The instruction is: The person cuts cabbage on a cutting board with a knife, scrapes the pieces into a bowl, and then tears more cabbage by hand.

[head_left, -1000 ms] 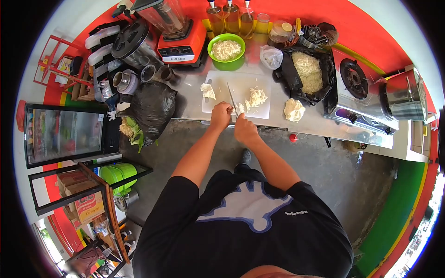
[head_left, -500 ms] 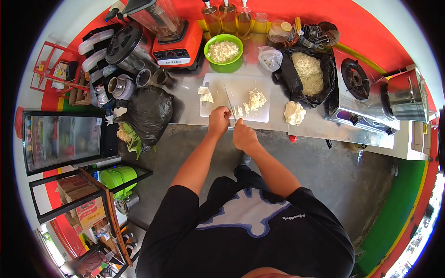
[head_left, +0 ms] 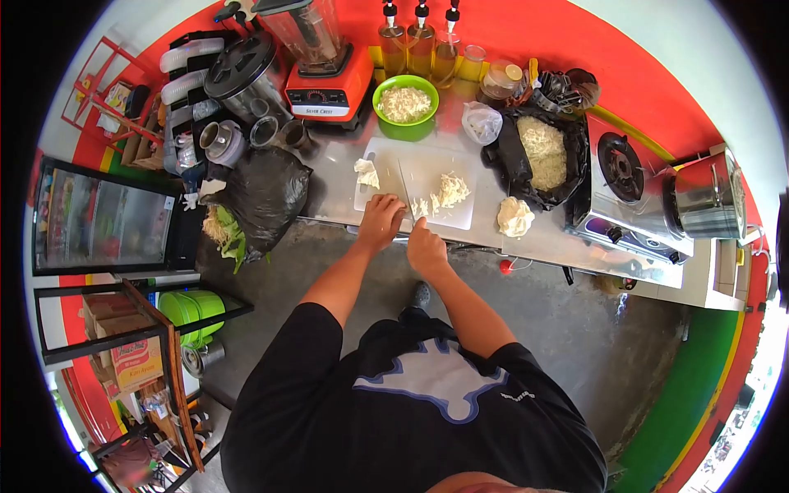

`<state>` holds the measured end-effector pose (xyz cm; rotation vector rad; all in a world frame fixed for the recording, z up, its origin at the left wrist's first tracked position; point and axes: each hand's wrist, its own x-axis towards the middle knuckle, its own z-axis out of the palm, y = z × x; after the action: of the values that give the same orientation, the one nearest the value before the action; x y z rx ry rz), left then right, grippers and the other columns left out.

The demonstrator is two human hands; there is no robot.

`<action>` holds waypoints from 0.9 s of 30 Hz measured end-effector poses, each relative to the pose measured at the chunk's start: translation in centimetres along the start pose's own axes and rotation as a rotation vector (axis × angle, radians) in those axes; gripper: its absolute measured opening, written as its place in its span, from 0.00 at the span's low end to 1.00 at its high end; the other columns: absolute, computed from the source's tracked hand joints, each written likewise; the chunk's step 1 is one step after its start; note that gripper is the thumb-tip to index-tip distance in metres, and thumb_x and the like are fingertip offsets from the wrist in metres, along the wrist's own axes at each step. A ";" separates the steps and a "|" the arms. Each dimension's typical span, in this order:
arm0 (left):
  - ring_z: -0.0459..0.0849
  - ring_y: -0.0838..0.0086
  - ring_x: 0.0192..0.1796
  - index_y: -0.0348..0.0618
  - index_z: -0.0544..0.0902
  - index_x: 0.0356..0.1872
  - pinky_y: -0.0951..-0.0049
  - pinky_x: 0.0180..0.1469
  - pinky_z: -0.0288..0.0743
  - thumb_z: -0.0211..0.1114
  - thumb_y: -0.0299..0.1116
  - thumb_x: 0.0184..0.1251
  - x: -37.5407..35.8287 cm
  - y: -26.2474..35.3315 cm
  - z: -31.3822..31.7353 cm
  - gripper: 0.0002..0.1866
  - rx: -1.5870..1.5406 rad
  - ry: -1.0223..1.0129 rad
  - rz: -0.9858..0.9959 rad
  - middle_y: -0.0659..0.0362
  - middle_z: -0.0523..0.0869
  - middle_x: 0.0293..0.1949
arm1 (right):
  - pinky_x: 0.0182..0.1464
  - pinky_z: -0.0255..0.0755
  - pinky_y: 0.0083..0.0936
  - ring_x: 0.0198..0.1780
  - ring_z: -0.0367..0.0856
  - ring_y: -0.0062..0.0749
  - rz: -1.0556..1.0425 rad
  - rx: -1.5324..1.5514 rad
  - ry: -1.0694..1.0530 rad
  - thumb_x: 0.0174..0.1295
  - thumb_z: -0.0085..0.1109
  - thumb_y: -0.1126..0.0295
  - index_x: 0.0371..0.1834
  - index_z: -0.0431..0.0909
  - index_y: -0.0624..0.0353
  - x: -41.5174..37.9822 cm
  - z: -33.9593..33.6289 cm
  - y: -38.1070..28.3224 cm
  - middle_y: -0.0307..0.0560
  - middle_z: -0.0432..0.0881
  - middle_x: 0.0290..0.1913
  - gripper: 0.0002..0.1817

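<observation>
Mid-chop: your left hand [head_left: 380, 220] fingers curled, pinning cabbage [head_left: 421, 205] on cutting board [head_left: 460, 215]; right hand [head_left: 427, 246] closed on knife [head_left: 403, 182]; next slice needs fingertips tucked

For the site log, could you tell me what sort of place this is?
Probably a small food stall or street kitchen: a steel counter carries a cutting board, a gas stove with a pot, an orange blender and stacked cups.
</observation>
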<state>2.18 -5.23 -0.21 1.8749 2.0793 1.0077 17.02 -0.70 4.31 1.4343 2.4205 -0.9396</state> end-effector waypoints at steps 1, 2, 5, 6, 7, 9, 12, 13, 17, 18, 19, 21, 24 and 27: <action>0.74 0.57 0.60 0.47 0.81 0.49 0.55 0.63 0.66 0.61 0.35 0.73 0.0 -0.1 0.2 0.09 0.067 -0.002 -0.007 0.58 0.81 0.53 | 0.54 0.81 0.49 0.49 0.88 0.64 -0.003 -0.014 -0.007 0.68 0.51 0.71 0.54 0.65 0.70 0.2 -0.1 -0.1 0.71 0.86 0.43 0.16; 0.74 0.57 0.60 0.47 0.81 0.49 0.55 0.63 0.66 0.61 0.35 0.73 0.0 -0.5 0.2 0.09 0.067 -0.013 -0.004 0.58 0.81 0.53 | 0.54 0.81 0.49 0.49 0.88 0.64 0.005 -0.007 -0.010 0.68 0.51 0.71 0.54 0.65 0.70 0.5 -0.2 -0.1 0.71 0.86 0.43 0.16; 0.74 0.58 0.58 0.47 0.79 0.52 0.56 0.62 0.67 0.61 0.36 0.73 0.9 -1.2 -0.6 0.11 0.151 -0.104 0.068 0.58 0.80 0.51 | 0.54 0.81 0.50 0.49 0.88 0.64 -0.003 -0.007 -0.036 0.69 0.50 0.71 0.53 0.65 0.70 0.5 -1.8 -0.5 0.72 0.86 0.43 0.15; 0.74 0.57 0.57 0.47 0.79 0.51 0.55 0.60 0.67 0.62 0.36 0.72 1.5 -1.8 -0.9 0.11 0.140 -0.167 0.125 0.57 0.80 0.51 | 0.54 0.81 0.51 0.49 0.87 0.65 -0.013 -0.005 -0.054 0.69 0.50 0.71 0.53 0.65 0.70 0.4 -2.2 -0.5 0.72 0.86 0.44 0.15; 0.74 0.55 0.56 0.46 0.78 0.51 0.54 0.59 0.67 0.63 0.36 0.72 1.5 -2.3 -1.0 0.12 0.127 -0.228 0.180 0.56 0.80 0.50 | 0.54 0.81 0.51 0.49 0.87 0.66 -0.023 -0.005 -0.073 0.70 0.50 0.70 0.53 0.65 0.70 0.2 -2.3 -0.4 0.73 0.86 0.44 0.15; 0.73 0.56 0.55 0.46 0.78 0.51 0.54 0.58 0.67 0.63 0.36 0.72 1.5 -2.7 -1.1 0.11 0.131 -0.233 0.207 0.56 0.79 0.50 | 0.55 0.81 0.52 0.49 0.87 0.66 0.010 0.007 -0.046 0.70 0.51 0.70 0.52 0.65 0.70 -0.3 -1.2 -0.4 0.73 0.86 0.44 0.15; 0.73 0.56 0.54 0.45 0.77 0.51 0.56 0.58 0.67 0.62 0.36 0.72 2.0 -2.5 -1.2 0.11 0.192 -0.232 0.233 0.56 0.78 0.49 | 0.54 0.81 0.51 0.49 0.87 0.65 0.030 0.002 0.034 0.69 0.52 0.69 0.52 0.66 0.69 0.4 0.2 -0.5 0.73 0.86 0.44 0.15; 0.73 0.56 0.54 0.46 0.77 0.51 0.57 0.58 0.67 0.61 0.36 0.73 1.8 -2.4 -1.2 0.11 0.243 -0.249 0.221 0.56 0.78 0.49 | 0.53 0.82 0.50 0.49 0.87 0.65 0.005 -0.036 0.034 0.69 0.51 0.70 0.52 0.66 0.69 1.1 0.5 -0.5 0.73 0.86 0.43 0.15; 0.73 0.56 0.53 0.46 0.76 0.51 0.57 0.58 0.67 0.61 0.37 0.73 1.6 -2.4 -1.2 0.11 0.226 -0.249 0.204 0.56 0.77 0.48 | 0.51 0.83 0.49 0.47 0.88 0.64 -0.041 -0.036 0.035 0.67 0.51 0.72 0.52 0.65 0.69 2.3 -0.4 -0.9 0.71 0.86 0.41 0.15; 0.73 0.57 0.53 0.46 0.76 0.50 0.57 0.58 0.66 0.60 0.38 0.74 1.6 -2.5 -1.2 0.11 0.235 -0.245 0.193 0.56 0.77 0.48 | 0.51 0.83 0.49 0.47 0.88 0.64 -0.042 -0.035 0.031 0.67 0.51 0.72 0.52 0.65 0.69 2.1 -0.4 -0.9 0.71 0.86 0.41 0.15; 0.73 0.57 0.52 0.46 0.76 0.50 0.57 0.58 0.66 0.60 0.38 0.74 1.7 -2.6 -1.2 0.11 0.244 -0.238 0.183 0.56 0.77 0.48 | 0.50 0.82 0.49 0.46 0.88 0.64 -0.033 -0.023 0.028 0.67 0.52 0.72 0.52 0.65 0.69 1.8 -0.4 -0.9 0.71 0.86 0.40 0.15; 0.73 0.57 0.52 0.46 0.77 0.50 0.57 0.58 0.66 0.60 0.38 0.74 1.7 -2.7 -1.3 0.11 0.239 -0.248 0.174 0.56 0.77 0.48 | 0.50 0.82 0.50 0.46 0.88 0.64 -0.029 -0.020 0.021 0.66 0.52 0.73 0.51 0.65 0.69 1.1 -0.4 -0.9 0.71 0.86 0.40 0.15; 0.73 0.57 0.52 0.47 0.77 0.50 0.57 0.58 0.66 0.59 0.39 0.75 1.7 -2.6 -1.5 0.11 0.209 -0.259 0.157 0.56 0.77 0.48 | 0.50 0.82 0.50 0.46 0.88 0.65 0.008 -0.040 -0.023 0.66 0.54 0.72 0.51 0.65 0.69 0.2 0.1 -0.8 0.71 0.86 0.40 0.15; 0.73 0.58 0.51 0.47 0.77 0.50 0.57 0.58 0.66 0.59 0.39 0.75 1.7 -2.8 -1.2 0.10 0.190 -0.256 0.145 0.56 0.77 0.48 | 0.51 0.81 0.51 0.47 0.87 0.65 0.012 -0.050 -0.015 0.66 0.54 0.71 0.51 0.65 0.68 0.4 0.7 -0.6 0.70 0.86 0.41 0.16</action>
<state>-1.07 -4.06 -0.36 2.1434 1.9714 0.5733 16.19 -1.03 3.79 1.4179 2.4049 -0.8774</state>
